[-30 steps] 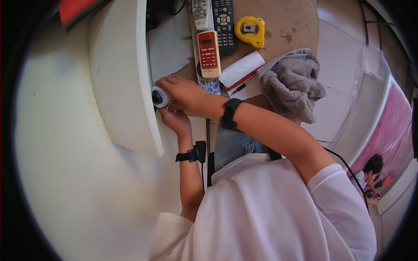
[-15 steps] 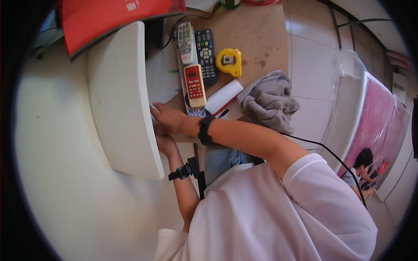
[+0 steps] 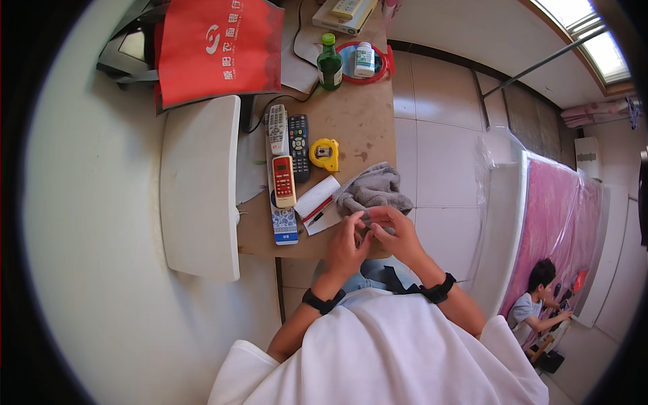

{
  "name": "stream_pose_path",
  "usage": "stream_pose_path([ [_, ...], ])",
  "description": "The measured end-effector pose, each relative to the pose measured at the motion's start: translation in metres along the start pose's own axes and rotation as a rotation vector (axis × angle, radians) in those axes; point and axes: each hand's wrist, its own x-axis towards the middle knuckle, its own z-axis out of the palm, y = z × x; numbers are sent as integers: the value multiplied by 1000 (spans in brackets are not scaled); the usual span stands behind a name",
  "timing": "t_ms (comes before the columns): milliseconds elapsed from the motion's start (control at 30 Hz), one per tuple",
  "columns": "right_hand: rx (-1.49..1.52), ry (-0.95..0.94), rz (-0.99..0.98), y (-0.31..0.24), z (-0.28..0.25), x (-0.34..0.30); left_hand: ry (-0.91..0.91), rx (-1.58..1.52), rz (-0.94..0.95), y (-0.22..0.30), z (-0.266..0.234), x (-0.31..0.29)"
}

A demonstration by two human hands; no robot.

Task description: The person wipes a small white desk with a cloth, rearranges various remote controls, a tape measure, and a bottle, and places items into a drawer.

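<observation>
A crumpled grey towel lies at the table's right front part. My left hand and my right hand are at its near side, over the front edge. Both have bent fingers with the thumbs apart, and their fingertips come close together. I make out nothing held in either one; part of the towel shows behind and between the fingers. Left of the towel lie a white folded paper and a red and black pen.
Remote controls lie left, beside a yellow tape measure. A white curved panel stands along the wall, below a red bag. A green bottle and white bottle stand far back. Another person sits at right.
Both hands have left the white panel's edge and moved right to the towel's near side. My view has shifted, so more of the table's far end shows.
</observation>
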Motion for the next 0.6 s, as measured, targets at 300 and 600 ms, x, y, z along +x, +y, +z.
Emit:
stream_pose_path([
  [300, -17, -222, -26, 12, -109, 4, 110, 175, 101, 58, 90, 26],
  [600, -581, -410, -221, 27, -278, 82, 129, 432, 316, 147, 196, 73],
])
